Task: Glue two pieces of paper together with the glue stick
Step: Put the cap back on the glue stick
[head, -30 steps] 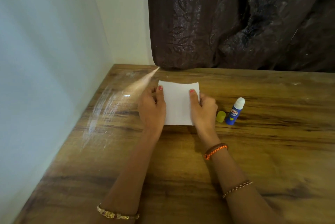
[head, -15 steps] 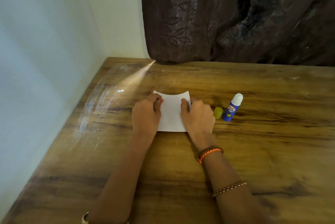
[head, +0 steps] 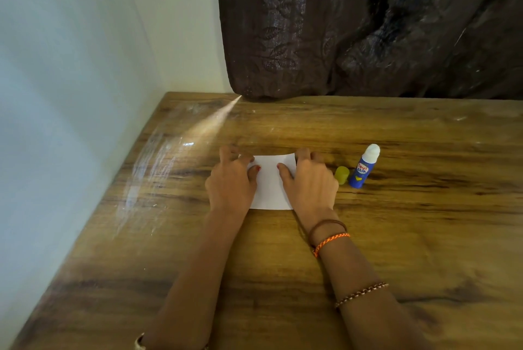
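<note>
A white paper (head: 270, 187) lies on the wooden table (head: 410, 236), and I cannot tell if it is one sheet or two stacked. My left hand (head: 230, 184) covers its left side and my right hand (head: 310, 182) its right side. On both hands the thumb rests on top and the fingers reach to the far corners, gripping the paper's edges. To the right of my right hand, a blue glue stick (head: 363, 167) stands uncapped with its white tip up. Its yellow cap (head: 342, 174) lies beside it.
A pale wall (head: 70, 66) runs along the table's left edge. A dark brown curtain (head: 368, 24) hangs behind the far edge. Bare wood lies to the right of the glue stick and in front of my arms.
Both hands have slid from the paper's sides up to its far corners, covering more of the sheet. The glue stick and cap have not moved.
</note>
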